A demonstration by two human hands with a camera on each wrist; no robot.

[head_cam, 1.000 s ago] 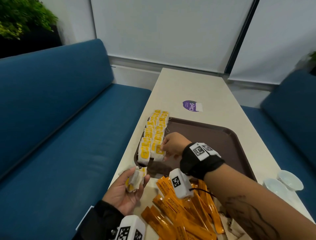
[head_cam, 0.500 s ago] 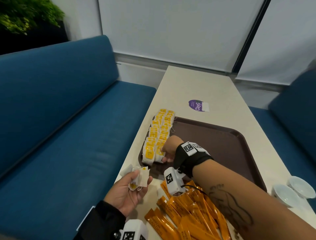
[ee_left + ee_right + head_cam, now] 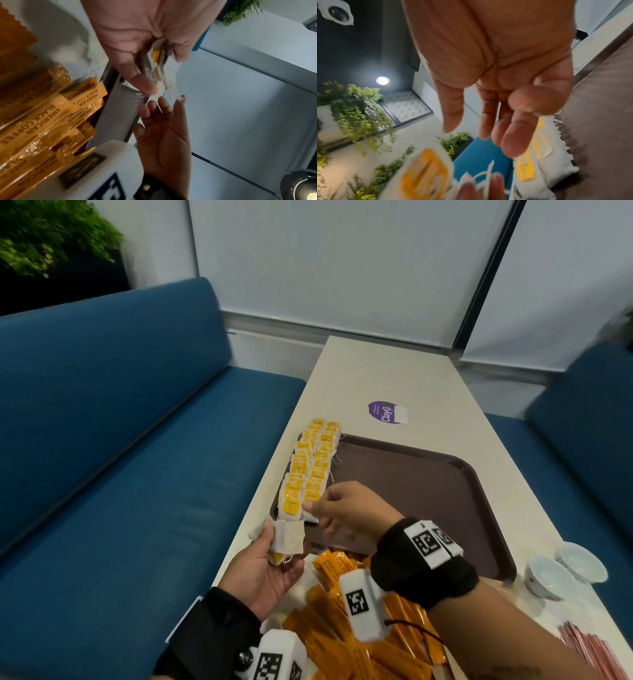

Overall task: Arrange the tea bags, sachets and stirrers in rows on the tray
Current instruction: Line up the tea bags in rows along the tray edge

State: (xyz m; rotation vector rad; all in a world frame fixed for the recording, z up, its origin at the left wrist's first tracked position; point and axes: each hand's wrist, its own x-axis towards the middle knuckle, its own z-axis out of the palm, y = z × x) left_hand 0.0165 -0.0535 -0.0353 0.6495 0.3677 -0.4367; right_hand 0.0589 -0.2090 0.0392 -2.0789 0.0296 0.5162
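— How far along is the tray (image 3: 428,484)?

— 2 rows of tea bags (image 3: 310,465) line its left edge. The left hand (image 3: 270,568) grips spare bags just before its near corner; the right hand (image 3: 349,513) reaches over, fingers loose, empty. Sachets (image 3: 359,642) and stirrers (image 3: 592,648) lie near its front rim, unsorted.

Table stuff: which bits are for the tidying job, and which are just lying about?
For the job:
tray
tea bags in rows
tea bags held in left hand
right hand, reaching for them
orange sachets
stirrers

Just lying about:
two white cups
purple sticker
blue sofa
plant
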